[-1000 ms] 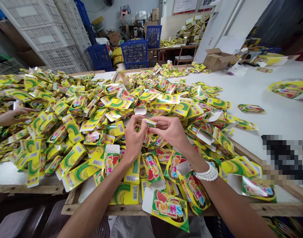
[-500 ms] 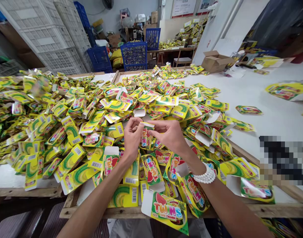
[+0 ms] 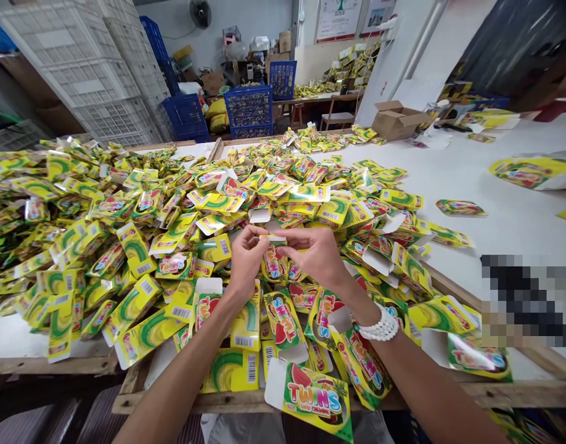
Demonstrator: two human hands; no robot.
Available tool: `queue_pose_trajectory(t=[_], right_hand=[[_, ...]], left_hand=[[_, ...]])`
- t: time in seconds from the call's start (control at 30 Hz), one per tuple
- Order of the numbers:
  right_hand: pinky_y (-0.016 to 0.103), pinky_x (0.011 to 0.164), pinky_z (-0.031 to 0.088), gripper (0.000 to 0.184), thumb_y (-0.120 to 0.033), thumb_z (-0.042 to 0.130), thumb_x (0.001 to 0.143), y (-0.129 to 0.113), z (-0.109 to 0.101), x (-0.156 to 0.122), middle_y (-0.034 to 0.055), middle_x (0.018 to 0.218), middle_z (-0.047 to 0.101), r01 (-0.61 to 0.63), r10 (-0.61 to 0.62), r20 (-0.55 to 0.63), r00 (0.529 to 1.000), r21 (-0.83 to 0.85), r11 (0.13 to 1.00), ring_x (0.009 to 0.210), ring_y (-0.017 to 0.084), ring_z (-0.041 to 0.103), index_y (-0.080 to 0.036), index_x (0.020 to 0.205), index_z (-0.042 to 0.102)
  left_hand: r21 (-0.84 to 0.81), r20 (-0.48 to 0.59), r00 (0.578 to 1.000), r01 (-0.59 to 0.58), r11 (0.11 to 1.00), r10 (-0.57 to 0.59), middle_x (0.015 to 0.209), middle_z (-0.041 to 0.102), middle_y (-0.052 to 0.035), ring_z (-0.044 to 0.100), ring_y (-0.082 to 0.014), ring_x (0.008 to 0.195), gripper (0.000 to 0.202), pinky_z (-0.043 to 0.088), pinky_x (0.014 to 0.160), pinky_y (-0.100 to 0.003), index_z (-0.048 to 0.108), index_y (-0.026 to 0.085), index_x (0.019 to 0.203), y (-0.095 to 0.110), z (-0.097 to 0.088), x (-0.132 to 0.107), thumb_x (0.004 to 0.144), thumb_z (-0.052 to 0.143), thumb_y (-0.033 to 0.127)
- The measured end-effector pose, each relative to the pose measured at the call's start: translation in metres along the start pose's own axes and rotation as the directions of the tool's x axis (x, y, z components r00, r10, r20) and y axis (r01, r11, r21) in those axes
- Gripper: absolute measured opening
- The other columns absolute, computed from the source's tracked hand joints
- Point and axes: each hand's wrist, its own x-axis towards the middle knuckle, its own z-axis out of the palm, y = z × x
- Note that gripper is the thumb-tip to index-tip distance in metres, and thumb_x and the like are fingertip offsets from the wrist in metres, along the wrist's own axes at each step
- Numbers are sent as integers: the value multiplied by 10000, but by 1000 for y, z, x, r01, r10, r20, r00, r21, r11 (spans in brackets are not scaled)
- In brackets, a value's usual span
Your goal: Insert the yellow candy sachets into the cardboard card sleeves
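Observation:
Between my two hands, over the heap, is a small yellow-green candy box (image 3: 274, 264) printed TWINS, standing upright with its top end toward my fingers. My left hand (image 3: 246, 259) pinches the box's upper left edge, fingers curled. From the other side my right hand (image 3: 313, 251) grips the top right, thumb on the front and fingers along the top edge. White beads circle my right wrist. Around both hands lie many like boxes, some with white end flaps out, such as the flat TWINS box (image 3: 317, 394) at the table's front edge.
The wood-edged white table (image 3: 454, 166) bears the large heap of boxes (image 3: 126, 203). Behind it stand white crates (image 3: 84, 74) stacked high and blue crates (image 3: 249, 108). An open cardboard carton (image 3: 398, 120) sits at the back right. A blurred-out patch covers something at the right.
The top of the box between my hands now looks flatter, and my fingers have shifted slightly along it. The whole view has tilted up a little.

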Motion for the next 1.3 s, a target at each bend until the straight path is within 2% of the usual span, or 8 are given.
queue_pose_trajectory(t=[0.4, 0.6, 0.73, 0.9, 0.97, 1.07, 1.13, 1.3], right_hand=[[386, 751, 700, 337, -152, 746, 806, 0, 1, 0, 78, 1004, 854, -17, 19, 97, 995, -21, 1000, 802, 278, 828, -215, 1116, 863], [362, 771, 696, 242, -260, 750, 852, -3, 1, -1, 93, 983, 854, -1, 2, 38, 999, -27, 1000, 843, 277, 832, -182, 1050, 865], [362, 790, 699, 183, -293, 784, 832, -4, -1, 1, 86, 960, 855, -7, 8, -28, 1000, 35, 999, 843, 276, 832, -194, 963, 864], [378, 782, 704, 194, -349, 817, 822, -7, -3, 3, 92, 947, 853, 7, 2, -211, 978, 40, 999, 827, 278, 827, -194, 930, 864], [388, 799, 704, 193, -348, 809, 838, -10, -3, 2, 95, 980, 852, 29, -25, -323, 946, 9, 1000, 846, 280, 826, -199, 948, 865], [397, 805, 706, 182, -326, 784, 866, -15, 0, -1, 92, 993, 852, 50, -56, -428, 902, -25, 998, 851, 281, 824, -208, 979, 866], [398, 816, 704, 174, -316, 780, 873, -17, 2, -3, 89, 999, 851, 59, -71, -434, 898, -40, 997, 865, 284, 824, -212, 982, 867], [378, 803, 699, 173, -324, 794, 861, -18, 6, -5, 87, 968, 850, 47, -44, -386, 922, -1, 999, 839, 274, 823, -200, 964, 858]], left_hand=[[-76, 0, 999, 51, 996, -51, 862, 665, 3, 545, -120, 718, 78, 407, 642, -229, 630, 188, 671, -1, -4, 2, 650, 686, 237], [-57, 42, 999, 4, 998, -2, 847, 643, -20, 585, -157, 810, 139, 432, 698, -246, 622, 180, 638, -5, -3, 0, 666, 720, 274], [-64, 44, 999, 4, 998, -1, 875, 634, -5, 571, -140, 794, 170, 446, 703, -231, 647, 195, 831, -5, 0, -1, 731, 735, 302], [77, 43, 985, -168, 983, 166, 997, 645, -6, 622, -136, 866, 216, 514, 815, -240, 571, 234, 1038, -3, 3, -4, 920, 679, 379], [263, 110, 955, -297, 918, 277, 1116, 672, -40, 649, -168, 950, 302, 542, 887, -289, 576, 245, 1180, -4, 4, -8, 937, 697, 376], [529, 269, 874, -485, 697, 404, 1373, 631, -95, 635, -263, 1212, 636, 539, 1025, -385, 544, 278, 1404, -7, 7, -15, 837, 831, 306], [623, 311, 855, -513, 591, 414, 1442, 587, -99, 599, -300, 1325, 698, 539, 1055, -413, 520, 312, 1463, -11, 8, -20, 836, 823, 257], [707, 254, 891, -437, 557, 377, 1474, 557, -90, 716, -233, 1044, 568, 585, 843, -330, 572, 309, 1401, -14, 8, -23, 871, 712, 160]])
